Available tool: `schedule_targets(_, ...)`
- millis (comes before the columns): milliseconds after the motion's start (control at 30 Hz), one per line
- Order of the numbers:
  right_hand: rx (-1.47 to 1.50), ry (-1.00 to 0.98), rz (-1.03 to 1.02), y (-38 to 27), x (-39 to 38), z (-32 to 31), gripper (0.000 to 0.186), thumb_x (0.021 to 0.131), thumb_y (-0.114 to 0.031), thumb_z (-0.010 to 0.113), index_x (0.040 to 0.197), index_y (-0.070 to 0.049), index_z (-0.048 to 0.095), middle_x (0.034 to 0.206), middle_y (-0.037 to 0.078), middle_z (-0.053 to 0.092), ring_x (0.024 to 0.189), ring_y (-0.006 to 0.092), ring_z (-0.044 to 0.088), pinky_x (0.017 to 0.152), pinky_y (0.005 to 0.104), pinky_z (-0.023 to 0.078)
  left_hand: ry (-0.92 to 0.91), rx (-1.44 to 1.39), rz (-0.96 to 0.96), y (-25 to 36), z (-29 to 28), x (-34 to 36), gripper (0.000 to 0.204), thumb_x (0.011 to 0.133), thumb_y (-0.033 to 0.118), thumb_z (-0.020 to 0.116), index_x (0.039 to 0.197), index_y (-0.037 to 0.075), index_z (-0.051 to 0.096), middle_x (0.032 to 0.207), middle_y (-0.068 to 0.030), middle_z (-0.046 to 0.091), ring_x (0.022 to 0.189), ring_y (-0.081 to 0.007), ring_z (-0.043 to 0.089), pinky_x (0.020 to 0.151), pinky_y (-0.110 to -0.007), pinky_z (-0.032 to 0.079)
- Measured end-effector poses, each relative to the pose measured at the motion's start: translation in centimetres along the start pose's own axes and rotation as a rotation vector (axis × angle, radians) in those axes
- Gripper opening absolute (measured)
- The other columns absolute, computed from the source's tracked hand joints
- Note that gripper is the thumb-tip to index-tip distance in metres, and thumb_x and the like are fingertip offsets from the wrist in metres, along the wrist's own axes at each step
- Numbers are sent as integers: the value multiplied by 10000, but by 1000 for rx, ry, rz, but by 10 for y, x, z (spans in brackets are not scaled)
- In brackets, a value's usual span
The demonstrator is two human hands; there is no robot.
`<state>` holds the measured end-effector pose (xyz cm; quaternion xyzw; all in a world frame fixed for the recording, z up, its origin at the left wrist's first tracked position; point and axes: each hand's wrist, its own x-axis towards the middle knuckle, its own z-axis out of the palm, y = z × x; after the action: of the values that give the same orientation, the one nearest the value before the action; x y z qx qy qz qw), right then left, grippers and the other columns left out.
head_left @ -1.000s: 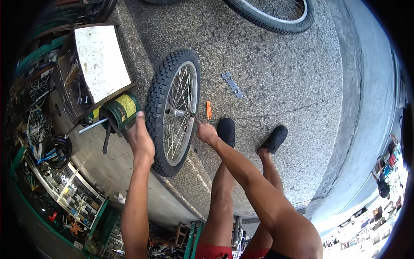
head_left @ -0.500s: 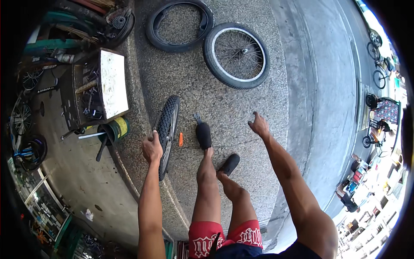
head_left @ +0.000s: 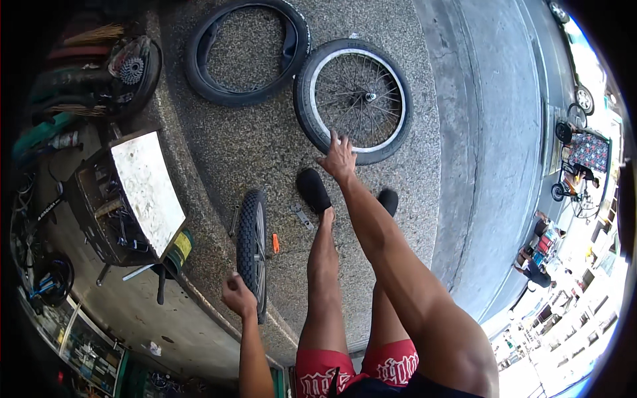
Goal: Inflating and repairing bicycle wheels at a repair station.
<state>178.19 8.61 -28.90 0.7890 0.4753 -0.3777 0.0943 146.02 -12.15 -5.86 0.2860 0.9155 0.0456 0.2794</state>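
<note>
A bicycle wheel with a knobby black tyre (head_left: 247,242) stands on edge, left of my feet. Beside its near end is my left hand (head_left: 237,296), fingers curled, with nothing visible in them; I cannot tell whether it touches the tyre. My right hand (head_left: 340,158) reaches forward, fingers spread, over the near rim of a second spoked wheel (head_left: 303,99) that lies flat. Whether its fingertips touch that wheel is unclear. A loose black tyre (head_left: 194,63) lies to the left of the flat wheel.
By the standing wheel lie an orange tyre lever (head_left: 275,243), a metal wrench (head_left: 302,217) and another slim metal tool (head_left: 234,219). At left, a tool box with a pale top (head_left: 149,192) stands near a green-and-yellow bucket (head_left: 179,251). A road (head_left: 497,132) runs along the right.
My left hand has come off its grip on the standing tyre and drawn nearer. My right hand has swung left and forward to the flat wheel. My feet have shifted forward.
</note>
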Motion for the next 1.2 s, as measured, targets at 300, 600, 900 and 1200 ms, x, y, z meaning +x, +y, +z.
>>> schedule_targets(300, -275, 180, -53, -2, 64, 47, 946, 595, -225, 814, 1444, -125, 409, 1200, 194, 565, 1059, 394, 550, 886, 541, 460, 208, 125, -36, -42, 13, -37, 379, 967, 277, 420, 912, -43, 615, 794, -236, 628, 666, -411, 534, 682, -481, 423)
schedule_targets(600, 235, -27, -351, 97, -6, -190, 775, 547, -206, 760, 1276, -5, 587, 1118, 174, 596, 911, 328, 551, 810, 399, 473, 251, 96, -127, -41, 26, -50, 343, 943, 256, 409, 922, -12, 622, 836, -219, 640, 726, -413, 549, 715, -479, 430)
schedule_targets(900, 939, -146, -106, 242, -6, -375, 156, 698, -95, 513, 822, -38, 588, 776, 43, 560, 721, 151, 483, 703, 245, 412, 209, 118, 165, -38, 4, -21, 367, 895, 311, 548, 1091, 11, 629, 985, -193, 672, 837, -405, 613, 772, -452, 476)
schedule_targets(1200, 1307, -247, 124, 307, -17, -339, 412, 649, -112, 488, 1018, 12, 625, 1041, 137, 638, 898, 250, 557, 850, 313, 444, 55, 248, 295, -24, 9, -26, 472, 825, 341, 682, 1160, 14, 624, 1036, -186, 676, 852, -381, 630, 781, -429, 498)
